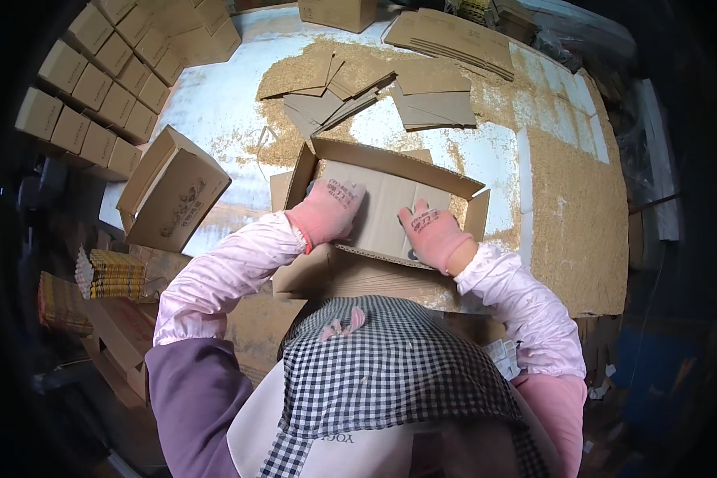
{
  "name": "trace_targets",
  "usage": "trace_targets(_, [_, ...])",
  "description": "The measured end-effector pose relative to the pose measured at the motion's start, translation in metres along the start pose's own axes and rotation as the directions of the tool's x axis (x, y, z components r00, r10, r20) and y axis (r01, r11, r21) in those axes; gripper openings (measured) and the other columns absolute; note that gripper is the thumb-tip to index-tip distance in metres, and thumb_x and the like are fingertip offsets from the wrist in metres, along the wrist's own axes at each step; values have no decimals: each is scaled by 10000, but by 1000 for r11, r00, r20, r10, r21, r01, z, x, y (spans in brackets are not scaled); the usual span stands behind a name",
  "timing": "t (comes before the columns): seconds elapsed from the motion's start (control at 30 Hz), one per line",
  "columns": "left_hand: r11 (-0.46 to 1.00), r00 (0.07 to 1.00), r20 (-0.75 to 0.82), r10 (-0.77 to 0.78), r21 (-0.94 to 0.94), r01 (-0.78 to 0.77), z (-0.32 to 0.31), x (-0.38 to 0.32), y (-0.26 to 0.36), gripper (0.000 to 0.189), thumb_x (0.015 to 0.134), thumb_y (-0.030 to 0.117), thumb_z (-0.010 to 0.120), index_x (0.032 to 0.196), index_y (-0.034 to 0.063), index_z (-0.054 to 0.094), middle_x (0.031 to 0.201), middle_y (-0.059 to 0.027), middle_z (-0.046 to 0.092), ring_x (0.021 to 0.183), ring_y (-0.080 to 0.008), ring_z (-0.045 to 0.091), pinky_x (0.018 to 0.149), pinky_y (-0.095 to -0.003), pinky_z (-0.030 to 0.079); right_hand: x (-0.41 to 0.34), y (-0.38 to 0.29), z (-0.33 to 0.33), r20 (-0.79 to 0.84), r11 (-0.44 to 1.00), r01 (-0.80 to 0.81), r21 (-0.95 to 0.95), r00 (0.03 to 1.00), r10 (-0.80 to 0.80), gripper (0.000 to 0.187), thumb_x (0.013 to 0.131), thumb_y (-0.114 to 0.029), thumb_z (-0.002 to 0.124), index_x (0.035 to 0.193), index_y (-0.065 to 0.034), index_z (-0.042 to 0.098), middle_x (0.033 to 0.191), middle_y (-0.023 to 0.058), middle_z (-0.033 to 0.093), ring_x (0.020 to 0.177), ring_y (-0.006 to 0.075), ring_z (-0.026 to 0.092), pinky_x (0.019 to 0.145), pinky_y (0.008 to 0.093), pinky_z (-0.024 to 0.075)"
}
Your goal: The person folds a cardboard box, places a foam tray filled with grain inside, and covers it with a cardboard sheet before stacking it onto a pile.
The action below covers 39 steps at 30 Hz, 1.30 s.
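Before me on the table lies an open cardboard box [388, 161] with a flat cardboard sheet [377, 222] in its bottom. My left hand [328, 209], in a pink glove, reaches inside near the box's left end, fingers bent down by the sheet; whether it grips anything is hidden. My right hand [433, 233], gloved alike, rests over the near wall towards the right, with its fingers spread on the sheet and a darker palm edge showing. One flap [370, 278] of the box folds out towards my checked apron.
Left of the box stands another printed carton [182, 197], tilted in view. Stacked closed cartons [89, 89] fill the upper left. Loose cardboard pieces [433, 107] lie beyond the box, flat cartons [454, 39] farther back. Brown crumbly residue coats parts of the white tabletop [215, 107].
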State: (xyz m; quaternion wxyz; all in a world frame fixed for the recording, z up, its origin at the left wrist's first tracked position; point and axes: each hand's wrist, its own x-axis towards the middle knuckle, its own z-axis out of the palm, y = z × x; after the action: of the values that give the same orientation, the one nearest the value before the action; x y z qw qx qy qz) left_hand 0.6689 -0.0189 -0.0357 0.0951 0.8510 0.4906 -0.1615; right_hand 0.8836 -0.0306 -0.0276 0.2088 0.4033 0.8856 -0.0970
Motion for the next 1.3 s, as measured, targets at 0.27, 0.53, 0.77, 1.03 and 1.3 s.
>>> trace_targets(0.27, [995, 991, -127, -29, 94, 41, 20, -16, -16, 217, 708, 197, 619, 874, 64, 574, 716, -132, 626, 709, -318, 642, 584, -416, 487, -60, 21, -17, -426, 944, 118, 309, 904, 26, 345, 798, -255, 655, 1045, -45, 538, 957, 148, 618, 843, 282, 638, 677, 371, 502])
trace_targets(0.53, [342, 841, -379, -387, -906, -251, -35, -71, -75, 613, 838, 252, 667, 1365, 60, 419, 1247, -91, 575, 1092, -181, 564, 892, -312, 464, -87, 85, 8, -311, 594, 2, 804, 854, 418, 367, 721, -190, 740, 1016, -28, 594, 916, 164, 636, 830, 298, 632, 732, 361, 502])
trace_targets(0.77, [84, 888, 141, -438, -977, 196, 73, -29, -57, 778, 745, 315, 778, 1345, 1, 395, 842, -8, 634, 641, -85, 556, 542, -212, 438, -39, 47, 54, -595, 766, 131, 629, 715, 366, 432, 601, -158, 814, 946, -57, 574, 949, 133, 541, 905, 322, 549, 760, 406, 464])
trace_targets(1.03, [87, 926, -44, -374, -996, -11, 121, -63, -91, 633, 819, 249, 707, 1357, 35, 449, 1112, -81, 637, 973, -141, 597, 833, -248, 477, -27, 27, 106, -713, 567, 499, 655, 656, 247, 632, 925, -63, 507, 1439, 31, 151, 1468, 281, 248, 1340, 374, 319, 1106, 383, 244])
trace_targets(1.3, [-101, 908, -71, -413, -987, -123, 63, -90, -167, 606, 888, 250, 639, 1366, -28, 394, 1290, -79, 549, 1130, -122, 532, 964, -239, 415, 117, 59, 109, -439, 747, 247, 617, 896, 66, 667, 821, -302, 704, 1376, -105, 391, 1340, 103, 488, 1212, 227, 484, 1029, 370, 391])
